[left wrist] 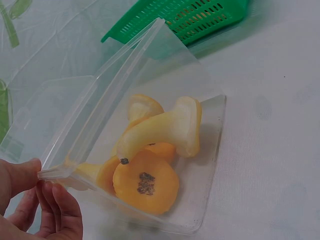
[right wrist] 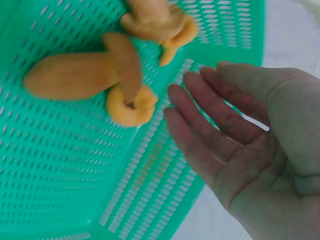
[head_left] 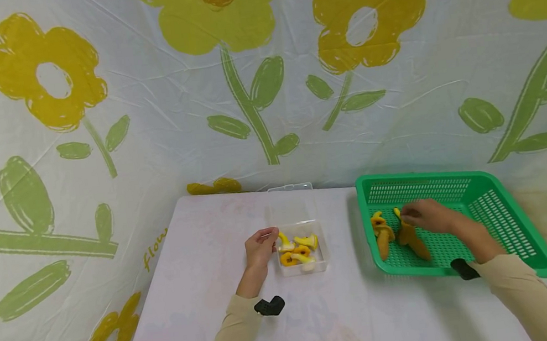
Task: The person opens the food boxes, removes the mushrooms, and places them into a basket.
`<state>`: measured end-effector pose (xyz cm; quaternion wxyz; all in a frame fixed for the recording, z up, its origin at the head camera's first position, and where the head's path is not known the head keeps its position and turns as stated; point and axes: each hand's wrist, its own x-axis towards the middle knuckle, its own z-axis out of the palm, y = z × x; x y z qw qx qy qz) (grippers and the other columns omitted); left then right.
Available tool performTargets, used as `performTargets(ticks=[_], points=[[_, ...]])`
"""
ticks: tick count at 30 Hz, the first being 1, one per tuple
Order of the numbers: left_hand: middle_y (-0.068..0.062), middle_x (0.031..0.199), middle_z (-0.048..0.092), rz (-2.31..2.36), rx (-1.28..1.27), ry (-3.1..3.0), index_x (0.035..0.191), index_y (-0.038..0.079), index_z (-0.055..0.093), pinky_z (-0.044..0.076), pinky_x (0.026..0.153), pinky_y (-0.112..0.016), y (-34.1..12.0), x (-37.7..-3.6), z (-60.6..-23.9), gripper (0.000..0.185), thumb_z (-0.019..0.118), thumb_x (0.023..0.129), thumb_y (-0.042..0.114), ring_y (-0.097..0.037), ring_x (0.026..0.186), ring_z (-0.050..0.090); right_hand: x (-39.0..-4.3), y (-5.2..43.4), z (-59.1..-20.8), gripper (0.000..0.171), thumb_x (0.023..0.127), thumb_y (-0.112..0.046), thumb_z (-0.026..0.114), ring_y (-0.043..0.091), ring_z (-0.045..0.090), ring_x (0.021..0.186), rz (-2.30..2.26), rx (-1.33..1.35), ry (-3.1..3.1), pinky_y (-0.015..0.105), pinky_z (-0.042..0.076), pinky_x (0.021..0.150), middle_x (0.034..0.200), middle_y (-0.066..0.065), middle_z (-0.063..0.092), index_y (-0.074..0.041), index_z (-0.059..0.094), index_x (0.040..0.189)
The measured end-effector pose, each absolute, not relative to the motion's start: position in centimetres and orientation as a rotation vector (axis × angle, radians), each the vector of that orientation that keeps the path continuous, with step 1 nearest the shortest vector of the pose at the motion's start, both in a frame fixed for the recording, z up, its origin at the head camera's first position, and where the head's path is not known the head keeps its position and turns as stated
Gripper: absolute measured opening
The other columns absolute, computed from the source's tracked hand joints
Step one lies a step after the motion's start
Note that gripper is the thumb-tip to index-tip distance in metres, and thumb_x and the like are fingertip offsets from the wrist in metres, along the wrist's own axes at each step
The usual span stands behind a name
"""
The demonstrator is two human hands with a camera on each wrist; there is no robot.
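Note:
A clear plastic box [head_left: 321,261] with its lid [head_left: 291,203] tipped open behind it stands mid-table and holds several yellow and orange toy mushrooms [head_left: 298,249]. My left hand [head_left: 271,237] pinches the box's left rim. In the left wrist view the thumb and curled fingers [left wrist: 59,208] meet at the box's near corner [left wrist: 55,172], beside the mushrooms [left wrist: 160,132]. To the right, my right hand [head_left: 409,214] hovers inside a green basket [head_left: 508,212] over two yellow-brown mushrooms [head_left: 383,235]. The right wrist view shows its fingers [right wrist: 200,107] straight and empty, just right of the mushrooms [right wrist: 95,75].
The white table [head_left: 206,288] is hemmed in by a flower-printed cloth backdrop [head_left: 148,122] at the back and sides. The green basket sits at the table's right edge. A black wrist camera [head_left: 269,306] sits on each forearm.

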<state>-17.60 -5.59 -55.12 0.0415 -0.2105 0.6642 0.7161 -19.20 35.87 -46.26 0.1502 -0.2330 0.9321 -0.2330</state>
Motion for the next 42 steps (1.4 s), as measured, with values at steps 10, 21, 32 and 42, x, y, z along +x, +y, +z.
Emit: performTargets(ticks=[10,21,32,42], points=[[-0.009,0.096,0.07,2.191,-0.661,2.036,0.113,0.001,0.072,0.052,0.063,-0.021,-5.6,-17.8,-55.5,0.028,0.076,0.096,0.022,-0.014,0.067,0.054,-19.3,32.9,-45.2,0.01,0.102,-0.006,0.062,0.023,0.068,0.09,-0.809,-0.702,2.776,0.037,0.056,0.076,0.099,0.007,0.072,-0.001,0.071,0.103],[-0.008,0.098,0.07,2.173,-0.671,2.054,0.113,0.002,0.072,0.053,0.065,-0.022,-5.5,-17.9,-55.6,0.027,0.076,0.096,0.023,-0.014,0.069,0.055,-19.6,30.0,-44.9,0.015,0.102,-0.006,0.063,0.031,0.069,0.097,-0.976,-0.746,2.823,0.043,0.058,0.084,0.104,0.011,0.073,0.003,0.07,0.111],[-0.008,0.096,0.069,2.195,-0.655,2.042,0.114,0.0,0.071,0.051,0.063,-0.02,-5.6,-17.8,-55.6,0.031,0.076,0.096,0.024,-0.013,0.067,0.053,-19.8,26.5,-45.1,0.016,0.102,-0.007,0.063,0.033,0.069,0.099,-1.204,-0.724,2.864,0.051,0.058,0.086,0.111,0.017,0.072,0.002,0.07,0.114],[-0.007,0.094,0.068,2.216,-0.65,2.001,0.112,0.001,0.072,0.052,0.062,-0.02,-5.7,-17.9,-55.7,0.029,0.077,0.094,0.023,-0.013,0.066,0.054,-20.1,22.5,-46.6,0.017,0.1,-0.01,0.068,0.031,0.068,0.099,-1.278,-0.682,2.774,0.049,0.058,0.087,0.107,0.013,0.072,0.002,0.069,0.113]])
